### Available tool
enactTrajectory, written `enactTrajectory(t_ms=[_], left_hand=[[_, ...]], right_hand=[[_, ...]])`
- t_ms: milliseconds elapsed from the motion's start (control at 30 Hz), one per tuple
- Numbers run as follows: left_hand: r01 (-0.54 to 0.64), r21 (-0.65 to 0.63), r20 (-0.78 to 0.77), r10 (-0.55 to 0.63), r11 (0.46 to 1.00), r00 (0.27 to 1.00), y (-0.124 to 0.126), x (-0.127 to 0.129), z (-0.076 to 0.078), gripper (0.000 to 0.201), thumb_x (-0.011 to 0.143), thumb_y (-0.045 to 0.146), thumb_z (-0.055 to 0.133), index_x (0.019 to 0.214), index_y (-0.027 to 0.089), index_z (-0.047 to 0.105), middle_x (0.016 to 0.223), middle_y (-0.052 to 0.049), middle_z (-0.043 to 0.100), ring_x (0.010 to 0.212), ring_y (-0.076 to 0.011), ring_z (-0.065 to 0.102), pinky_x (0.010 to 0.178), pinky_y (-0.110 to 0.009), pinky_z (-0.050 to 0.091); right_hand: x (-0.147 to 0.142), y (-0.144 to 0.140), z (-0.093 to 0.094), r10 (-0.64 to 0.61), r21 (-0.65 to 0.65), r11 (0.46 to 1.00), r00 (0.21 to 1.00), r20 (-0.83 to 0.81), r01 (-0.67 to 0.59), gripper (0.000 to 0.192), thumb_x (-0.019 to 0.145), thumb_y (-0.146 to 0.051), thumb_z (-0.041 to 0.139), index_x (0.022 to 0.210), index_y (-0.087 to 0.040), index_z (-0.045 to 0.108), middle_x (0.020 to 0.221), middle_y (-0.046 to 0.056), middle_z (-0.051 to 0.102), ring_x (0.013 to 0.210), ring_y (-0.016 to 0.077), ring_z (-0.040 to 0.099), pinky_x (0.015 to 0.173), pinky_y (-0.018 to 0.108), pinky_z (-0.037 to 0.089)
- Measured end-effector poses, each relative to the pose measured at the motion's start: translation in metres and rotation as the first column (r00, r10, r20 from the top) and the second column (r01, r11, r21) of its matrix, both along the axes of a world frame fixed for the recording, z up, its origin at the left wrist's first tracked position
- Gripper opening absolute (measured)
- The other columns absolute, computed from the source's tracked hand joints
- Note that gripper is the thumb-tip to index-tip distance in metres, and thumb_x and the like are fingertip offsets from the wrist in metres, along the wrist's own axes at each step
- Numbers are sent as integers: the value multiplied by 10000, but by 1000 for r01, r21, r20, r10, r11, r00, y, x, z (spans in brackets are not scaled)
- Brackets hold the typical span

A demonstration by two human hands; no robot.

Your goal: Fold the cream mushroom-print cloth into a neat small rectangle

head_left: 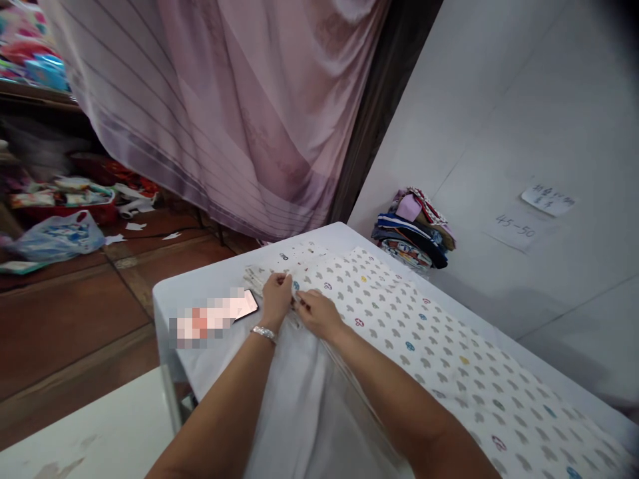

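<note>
Where the printed fabric ends at its far left edge, both hands pinched on it, side by side, almost touching. Long axis of the cloth running from that edge toward the near right, diagonally down the tabletop; hands at the far end of it, cloth stretching away behind the right forearm. Left hand, bracelet at wrist, fingers curled shut on the edge just left of the seam line; right hand closed likewise on the same edge, a touch nearer and to the right. Neither clearly closer to the cloth: both already on it. Plain white layer spread under the forearms, near side. Phone flat on the tabletop just left of the left hand, apart from the fabric. Stack of folded clothes at the far right, against the white wall. Pink curtain hanging beyond the tabletop; plastic bag on the floor, far left.
</note>
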State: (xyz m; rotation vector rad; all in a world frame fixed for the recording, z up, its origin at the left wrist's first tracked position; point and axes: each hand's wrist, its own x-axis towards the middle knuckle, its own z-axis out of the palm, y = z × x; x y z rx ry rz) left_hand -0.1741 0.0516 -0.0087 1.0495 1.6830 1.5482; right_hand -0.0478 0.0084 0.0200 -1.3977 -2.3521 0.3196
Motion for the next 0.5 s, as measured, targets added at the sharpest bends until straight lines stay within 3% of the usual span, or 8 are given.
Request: enactTrajectory(t_ms=[100,200,267,500], left_hand=[[-7,25,-204,12,1000,979,-6,1,4,171,753,321,505,793,178,592,717,-18,614,698,-174,558,695,-292,416],[-4,35,-435,18,999,900,-9,1,5,160,803,292,460,818,185,578,755,-33,620,721,-180,565,693,-291,406],[3,16,-507,6,1000,862,-10,1,4,153,819,278,446,833,190,571,781,-38,628,740,-185,574,681,-288,396],[-25,-103,-649,-48,994,759,-8,-1,5,172,854,308,431,881,207,566,851,-51,652,813,-212,605,670,-299,376]], right_hand=[[23,26,-3,-111,-4,994,989,-100,111,308,903,-219,399,1094,-207,640,991,34,645,937,149,575,844,246,420],[41,65,-3,-261,-26,965,965,-20,260,349,893,-178,389,1137,-209,637,1095,32,639,993,147,576,896,242,414],[45,88,-4,-313,-38,948,948,56,315,374,893,-165,378,1168,-224,624,1163,27,623,1052,154,563,925,250,407],[32,133,-12,-303,-108,938,930,206,329,391,853,-180,452,1203,-275,598,1190,31,623,1084,217,568,882,298,429]])
